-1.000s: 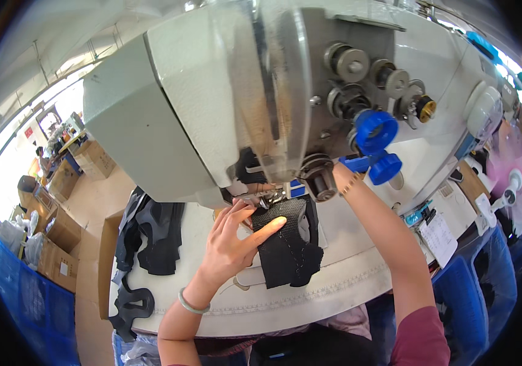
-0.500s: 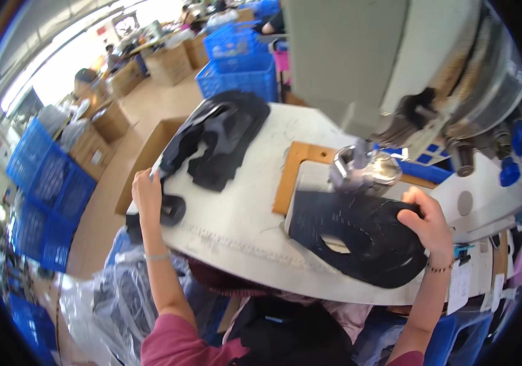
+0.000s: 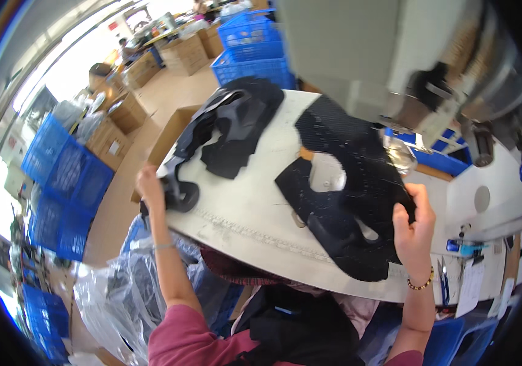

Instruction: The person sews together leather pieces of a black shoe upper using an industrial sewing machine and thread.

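Observation:
My right hand (image 3: 414, 229) grips the right edge of a large black fabric piece (image 3: 358, 174) with curved cut-outs and pale stitch lines. The piece lies spread over the white worktable (image 3: 243, 210), partly under the machine head. It hides most of an orange-brown guide (image 3: 305, 154). At the table's left edge, my left hand (image 3: 150, 186) is closed beside the looped end of another black piece (image 3: 182, 194); its fingertips are partly hidden and blurred. Behind that loop, a stack of black and dark grey cut pieces (image 3: 236, 119) rests on the table.
A grey sewing machine (image 3: 340, 49) rises at the back right, with a shiny round metal part (image 3: 400, 155) below it. Blue scissors (image 3: 444, 280) and a paper tag (image 3: 470, 287) lie at right. Blue crates (image 3: 69, 177), cartons (image 3: 111, 146) and clear plastic bags (image 3: 114, 299) stand at left.
The black piece in my right hand has turned and spread out toward the back, covering most of the orange-brown guide. My left hand stays at the table's left edge. The view has shifted slightly.

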A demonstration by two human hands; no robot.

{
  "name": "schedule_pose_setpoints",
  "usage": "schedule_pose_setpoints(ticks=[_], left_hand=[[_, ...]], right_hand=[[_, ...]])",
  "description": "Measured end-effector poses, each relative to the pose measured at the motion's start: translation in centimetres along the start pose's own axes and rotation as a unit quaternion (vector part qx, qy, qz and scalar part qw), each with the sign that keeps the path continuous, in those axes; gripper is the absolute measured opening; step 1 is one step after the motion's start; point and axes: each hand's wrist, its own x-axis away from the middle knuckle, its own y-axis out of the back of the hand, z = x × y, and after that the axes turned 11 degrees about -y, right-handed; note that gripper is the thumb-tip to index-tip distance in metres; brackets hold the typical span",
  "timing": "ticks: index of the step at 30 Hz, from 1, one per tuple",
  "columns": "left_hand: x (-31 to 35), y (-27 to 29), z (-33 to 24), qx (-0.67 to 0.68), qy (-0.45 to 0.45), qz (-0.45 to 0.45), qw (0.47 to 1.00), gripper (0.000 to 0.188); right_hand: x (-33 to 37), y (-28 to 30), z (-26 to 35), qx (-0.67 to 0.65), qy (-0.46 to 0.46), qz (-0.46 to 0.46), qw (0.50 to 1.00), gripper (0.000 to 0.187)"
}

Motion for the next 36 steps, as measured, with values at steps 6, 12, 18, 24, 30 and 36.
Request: schedule_pose_setpoints(ticks=[6, 12, 18, 24, 30, 36], left_hand=[[-1.6, 12.9, -22.8, 0.639, 0.118, 0.043, 0.759, 0.007], [2.3, 16.0, -35.7, 0.658, 0.041, 0.367, 0.656, 0.021], [3.1, 14.2, -36.6, 0.577, -0.088, 0.3, 0.755, 0.023], [-2.2, 18.0, -35.7, 0.38, -0.409, -0.013, 0.83, 0.049], [-4.3, 18.4, -36.3, 0.589, -0.29, 0.343, 0.672, 0.06], [-2.2, 15.7, -36.6, 0.626, -0.161, 0.232, 0.727, 0.028]], right_hand=[[-0.5, -1.3, -0.9, -0.021, 0.034, -0.02, 0.999, 0.023], [-0.3, -1.4, -1.5, -0.068, 0.046, -0.013, 0.997, 0.026], [-0.1, -0.4, -0.9, -0.103, 0.041, 0.043, 0.993, 0.022], [-0.4, 2.9, 0.8, -0.049, 0.115, 0.12, 0.985, 0.015], [-0.5, 5.7, 3.7, 0.192, 0.281, 0.003, 0.94, 0.024], [3.4, 4.2, -0.3, 0.158, 0.137, -0.165, 0.964, 0.034]])
